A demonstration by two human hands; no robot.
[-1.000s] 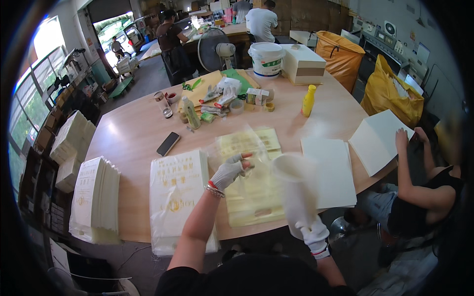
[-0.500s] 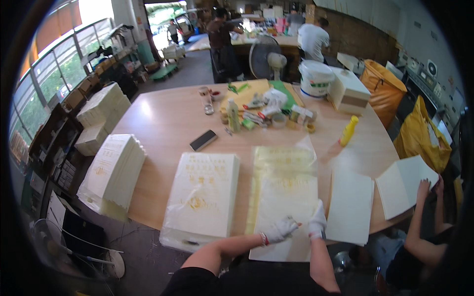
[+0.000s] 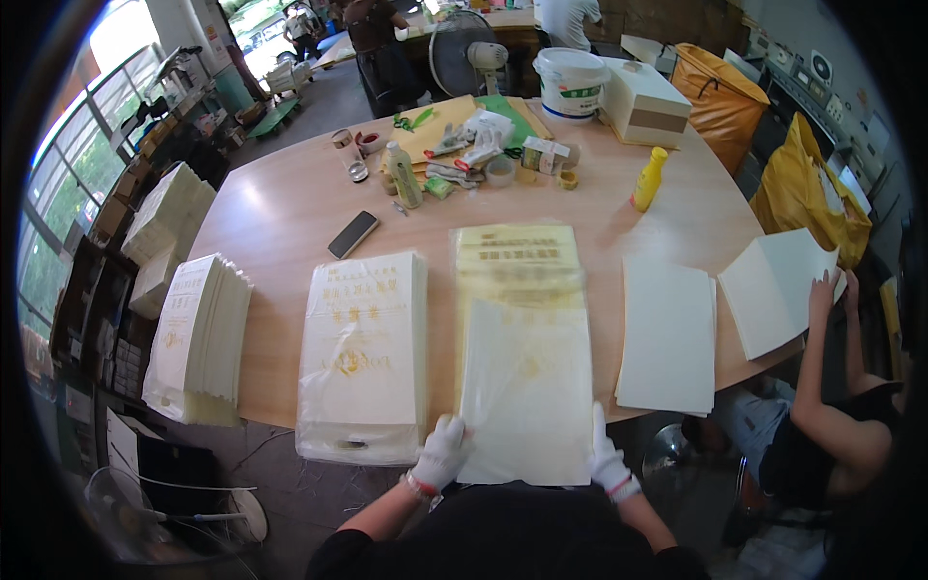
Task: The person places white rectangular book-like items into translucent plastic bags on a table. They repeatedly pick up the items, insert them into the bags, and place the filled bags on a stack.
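Observation:
A white card sheet [image 3: 527, 425] lies in front of me, its near end reaching the table's front edge. Faint gold print shows over its upper part, which seems to be under clear film. Beneath and beyond it is a pile of yellowish clear plastic bags [image 3: 517, 253] with gold print. My left hand [image 3: 441, 454], in a white glove, is closed on the sheet's left edge near the lower corner. Gloved too, my right hand [image 3: 607, 458] grips the right edge; its fingers are partly hidden. To the left sits a stack of filled, printed bags [image 3: 362, 329].
Another bagged stack [image 3: 188, 333] leans at far left. White cards [image 3: 667, 333] lie right of me; beyond them a co-worker's hands [image 3: 828, 285] hold a folded card [image 3: 778, 290]. A phone [image 3: 354, 235], yellow bottle [image 3: 649, 181], clear bottle [image 3: 404, 176] and white bucket [image 3: 570, 85] stand farther back.
My left hand has moved from above the sheet to its left edge, and my right hand lower along the right edge. The sheet has shifted. The view has tilted down.

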